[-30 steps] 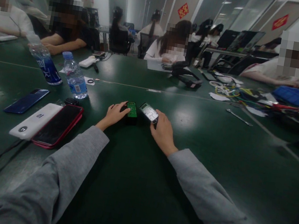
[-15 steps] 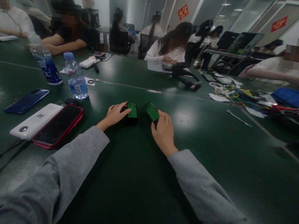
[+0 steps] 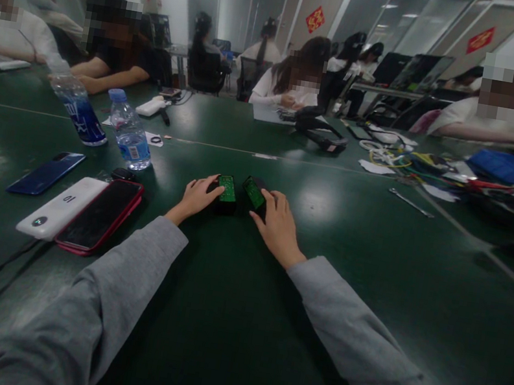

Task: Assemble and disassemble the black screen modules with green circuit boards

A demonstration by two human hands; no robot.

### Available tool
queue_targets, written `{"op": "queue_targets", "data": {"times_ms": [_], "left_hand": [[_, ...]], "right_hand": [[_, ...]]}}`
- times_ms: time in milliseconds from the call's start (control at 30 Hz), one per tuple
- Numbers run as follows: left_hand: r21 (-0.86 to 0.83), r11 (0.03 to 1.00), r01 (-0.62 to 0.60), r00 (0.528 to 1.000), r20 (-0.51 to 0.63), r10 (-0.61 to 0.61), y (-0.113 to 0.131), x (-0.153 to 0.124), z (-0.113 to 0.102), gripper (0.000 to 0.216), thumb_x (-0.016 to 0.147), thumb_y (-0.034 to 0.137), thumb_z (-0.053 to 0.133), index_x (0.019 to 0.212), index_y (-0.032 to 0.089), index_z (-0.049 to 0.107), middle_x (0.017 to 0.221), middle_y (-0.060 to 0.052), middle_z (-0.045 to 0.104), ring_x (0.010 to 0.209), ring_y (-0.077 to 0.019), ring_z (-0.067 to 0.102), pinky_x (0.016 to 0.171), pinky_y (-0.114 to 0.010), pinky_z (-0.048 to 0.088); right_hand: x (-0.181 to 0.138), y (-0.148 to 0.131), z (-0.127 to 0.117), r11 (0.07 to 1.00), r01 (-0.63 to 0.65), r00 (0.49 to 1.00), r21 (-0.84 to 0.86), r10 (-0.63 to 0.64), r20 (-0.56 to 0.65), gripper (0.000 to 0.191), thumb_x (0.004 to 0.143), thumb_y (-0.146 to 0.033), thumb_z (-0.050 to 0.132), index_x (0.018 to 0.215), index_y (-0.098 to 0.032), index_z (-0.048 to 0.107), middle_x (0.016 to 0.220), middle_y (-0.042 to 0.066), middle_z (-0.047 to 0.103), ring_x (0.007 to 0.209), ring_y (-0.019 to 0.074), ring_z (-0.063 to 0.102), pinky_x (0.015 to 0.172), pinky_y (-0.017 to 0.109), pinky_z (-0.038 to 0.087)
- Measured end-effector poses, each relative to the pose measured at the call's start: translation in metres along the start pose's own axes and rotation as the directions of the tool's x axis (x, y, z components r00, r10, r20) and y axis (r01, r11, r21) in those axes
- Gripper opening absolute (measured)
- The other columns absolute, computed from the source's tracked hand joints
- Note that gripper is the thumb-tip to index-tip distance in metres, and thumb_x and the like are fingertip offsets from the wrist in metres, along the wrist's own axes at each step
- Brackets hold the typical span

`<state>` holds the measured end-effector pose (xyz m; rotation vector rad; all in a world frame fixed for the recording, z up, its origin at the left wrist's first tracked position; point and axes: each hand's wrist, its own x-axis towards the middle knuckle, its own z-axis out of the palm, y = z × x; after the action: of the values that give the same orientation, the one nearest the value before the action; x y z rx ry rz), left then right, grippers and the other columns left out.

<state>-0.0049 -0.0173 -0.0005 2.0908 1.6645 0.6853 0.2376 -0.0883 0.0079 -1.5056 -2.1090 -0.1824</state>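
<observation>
A black box with a green circuit board in its open top sits on the dark green table. My left hand grips its left side, thumb at the board's edge and fingers behind. Just to the right, a second black box with a green circuit board is tilted. My right hand holds this one from the right, fingers over its right edge and thumb near its lower end. A small gap separates the two boxes. The right hand hides part of the second box.
On the left are a blue phone, a white device, a red-cased phone and two bottles, one with a blue cap. A wrench lies right, near tangled cables and a blue tray. Several people sit around.
The right box has shifted slightly left and turned, and its board shows less. My right fingers reach farther over it, with the thumb farther left. The left hand and its box have stayed put.
</observation>
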Motion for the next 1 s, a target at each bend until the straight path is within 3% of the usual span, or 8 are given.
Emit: {"op": "queue_targets", "data": {"times_ms": [267,700,867,1000], "left_hand": [[-0.002,1.0,-0.005,1.0,0.003,0.005,0.0017,-0.0002,-0.0008,0.061,0.091,0.058,0.033,0.141,0.024,0.039,0.14,-0.009,0.052,0.129,-0.0261,0.046,0.112,-0.048,0.025],[-0.004,1.0,-0.005,1.0,0.009,0.005,-0.0001,-0.0002,-0.0003,0.063,0.092,0.059,0.032,0.142,0.023,0.038,0.141,-0.009,0.05,0.131,-0.0258,0.044,0.113,-0.048,0.024],[-0.008,1.0,-0.003,1.0,0.01,0.003,-0.0002,-0.0002,-0.0007,0.062,0.091,0.059,0.033,0.142,0.024,0.038,0.141,-0.009,0.051,0.131,-0.0258,0.044,0.113,-0.048,0.023],[-0.008,1.0,-0.002,1.0,0.019,0.002,0.0005,0.0,-0.0013,0.063,0.092,0.059,0.032,0.142,0.023,0.037,0.142,-0.009,0.05,0.13,-0.0259,0.045,0.112,-0.048,0.025]], "right_hand": [[-0.0005,-0.0012,0.0017,1.0,0.01,1.0,0.02,-0.011,0.005,0.051,0.092,-0.037,0.051,0.137,-0.016,0.039,0.133,0.018,0.039,0.119,0.032,0.046,0.093,0.046,0.049],[0.0008,0.0041,0.0033,0.967,-0.145,0.989,0.211,0.144,0.02,0.052,0.091,-0.036,0.05,0.136,-0.012,0.041,0.123,0.017,0.055,0.106,0.0299,0.059,0.086,0.047,0.053],[-0.0004,0.0023,0.0004,0.978,-0.127,0.991,0.164,0.133,-0.027,0.051,0.091,-0.031,0.049,0.138,-0.015,0.04,0.127,0.016,0.053,0.103,0.0291,0.061,0.082,0.047,0.055],[-0.0005,-0.0012,-0.0029,0.996,-0.082,0.995,0.024,0.083,-0.059,0.048,0.091,-0.022,0.046,0.139,-0.014,0.039,0.134,0.017,0.049,0.118,0.0312,0.052,0.093,0.049,0.049]]}}
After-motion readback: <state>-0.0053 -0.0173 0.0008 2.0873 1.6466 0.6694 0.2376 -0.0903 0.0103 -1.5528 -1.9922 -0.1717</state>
